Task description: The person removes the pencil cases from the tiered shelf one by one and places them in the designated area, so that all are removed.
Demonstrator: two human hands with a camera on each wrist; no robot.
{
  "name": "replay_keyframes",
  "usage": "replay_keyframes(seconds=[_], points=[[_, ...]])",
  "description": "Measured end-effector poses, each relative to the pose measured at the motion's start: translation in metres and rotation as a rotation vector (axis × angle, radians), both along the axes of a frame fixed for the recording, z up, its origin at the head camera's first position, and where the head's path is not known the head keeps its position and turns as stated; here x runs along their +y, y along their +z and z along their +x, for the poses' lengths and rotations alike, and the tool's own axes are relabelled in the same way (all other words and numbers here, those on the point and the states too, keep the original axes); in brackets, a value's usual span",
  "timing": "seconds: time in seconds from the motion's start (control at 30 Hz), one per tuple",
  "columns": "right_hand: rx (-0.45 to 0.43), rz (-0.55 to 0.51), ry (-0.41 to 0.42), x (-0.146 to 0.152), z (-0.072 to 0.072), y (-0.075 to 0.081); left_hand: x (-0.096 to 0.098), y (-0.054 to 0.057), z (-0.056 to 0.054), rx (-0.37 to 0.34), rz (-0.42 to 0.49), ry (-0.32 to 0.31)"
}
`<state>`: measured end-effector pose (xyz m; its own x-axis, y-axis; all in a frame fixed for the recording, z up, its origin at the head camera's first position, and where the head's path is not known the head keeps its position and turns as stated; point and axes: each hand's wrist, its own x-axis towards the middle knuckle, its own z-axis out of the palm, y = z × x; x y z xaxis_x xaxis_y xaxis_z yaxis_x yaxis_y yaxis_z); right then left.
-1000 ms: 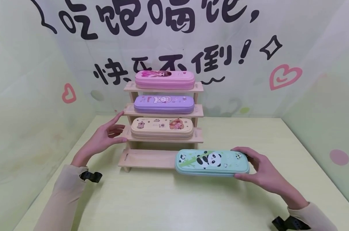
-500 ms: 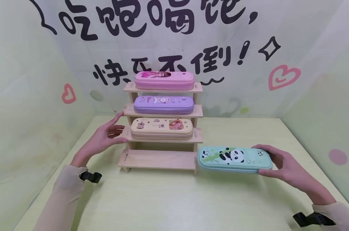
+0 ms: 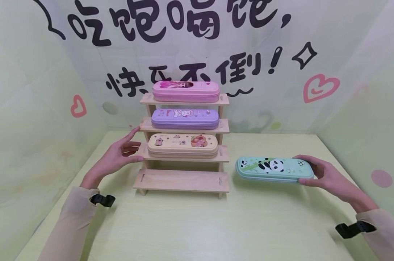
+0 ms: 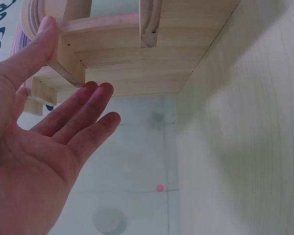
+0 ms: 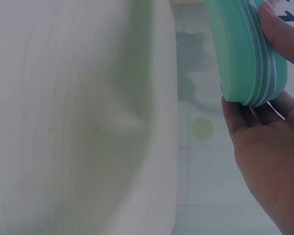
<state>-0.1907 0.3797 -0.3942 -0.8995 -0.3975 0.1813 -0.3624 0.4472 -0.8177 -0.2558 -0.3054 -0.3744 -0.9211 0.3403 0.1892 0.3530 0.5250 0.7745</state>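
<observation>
Pinching the mint panda case (image 3: pixel 275 169) by its right end, the right hand (image 3: pixel 330 180) holds it above the table (image 3: pixel 197 224); it looks light, stiff and smooth, best gripped across that end. The left hand (image 3: pixel 118 154), fingers extended, touches the wooden rack (image 3: pixel 184 180) beyond.

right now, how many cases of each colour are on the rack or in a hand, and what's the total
Pink case: 1
Purple case: 1
Cream case: 1
Mint-green case, in the right hand: 1
Total: 4
</observation>
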Motion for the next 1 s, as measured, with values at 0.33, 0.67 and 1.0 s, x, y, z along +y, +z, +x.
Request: replay_keyframes(seconds=[0.33, 0.67, 1.0], points=[[-0.037, 0.054, -0.032, 0.012, -0.042, -0.011, 0.000, -0.001, -0.001, 0.001, 0.001, 0.000], [-0.092, 0.081, -0.098, 0.023, -0.075, -0.019, 0.000, -0.002, 0.001, -0.006, -0.002, 0.006], [-0.153, 0.096, -0.140, 0.035, -0.100, -0.030, 0.000, -0.001, 0.001, -0.001, -0.013, 0.015]])
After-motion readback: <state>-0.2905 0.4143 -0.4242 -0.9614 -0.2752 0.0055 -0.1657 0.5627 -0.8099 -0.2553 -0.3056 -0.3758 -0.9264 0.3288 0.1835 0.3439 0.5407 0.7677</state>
